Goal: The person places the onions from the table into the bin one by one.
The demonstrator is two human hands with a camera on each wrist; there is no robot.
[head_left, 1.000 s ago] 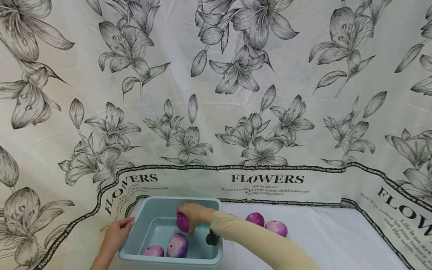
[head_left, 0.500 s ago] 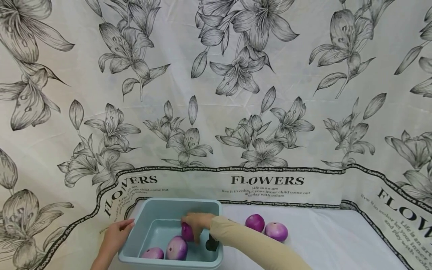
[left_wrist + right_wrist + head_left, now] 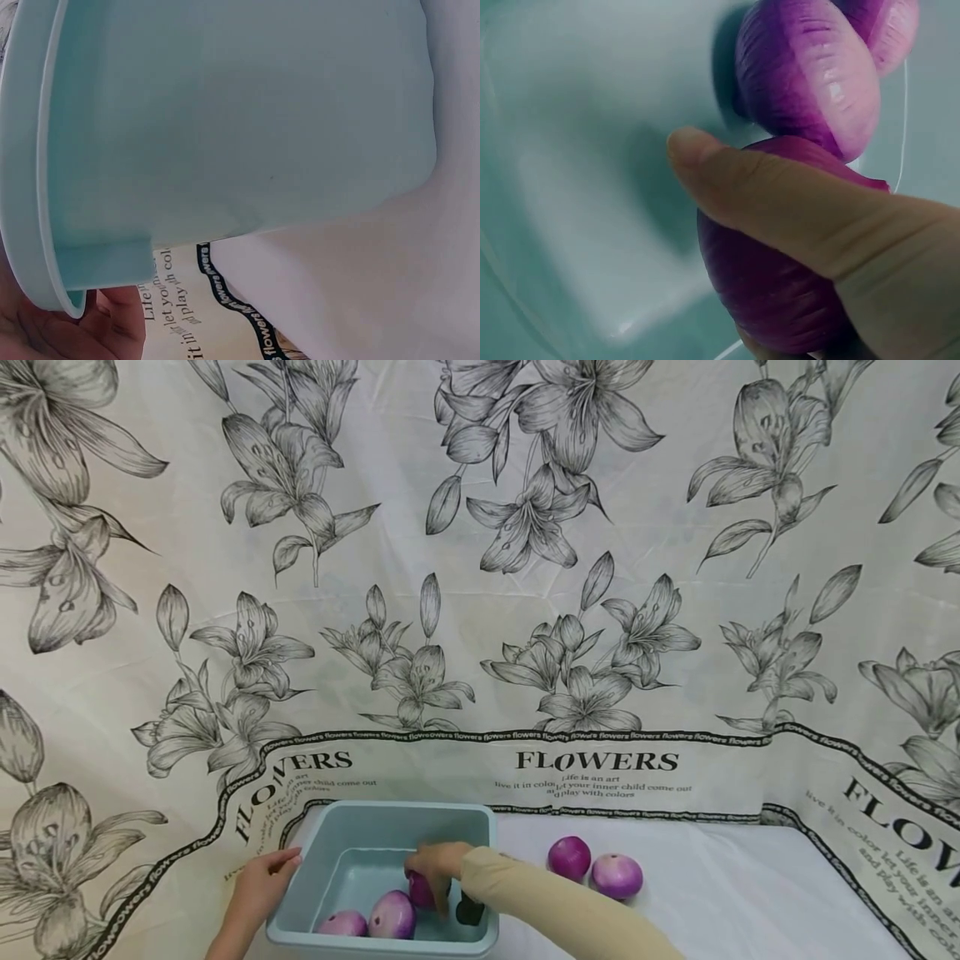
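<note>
A pale blue plastic bin (image 3: pixel 367 831) holds two light purple onions, a rounder onion (image 3: pixel 392 916) and a smaller-looking onion (image 3: pixel 345 924) near its front left. My right hand (image 3: pixel 438 862) reaches inside and grips a dark purple onion (image 3: pixel 772 300), low over the bin floor beside the rounder one. In the right wrist view, the thumb lies across the dark onion, which appears to touch the neighbouring onion (image 3: pixel 810 75). My left hand (image 3: pixel 258 889) holds the bin's left rim; the left wrist view shows its fingers (image 3: pixel 120 311) curled at the rim's underside.
To the right of the bin, a dark purple onion (image 3: pixel 569 858) and a lighter onion (image 3: pixel 617 876) lie side by side on the white cloth (image 3: pixel 720 893). Behind stands a flower-printed curtain (image 3: pixel 600 693). A black device (image 3: pixel 470 910) sits at my right wrist.
My right hand has lowered the dark purple onion deeper into the bin, slightly rightward and toward the front. The left hand stays at the rim.
</note>
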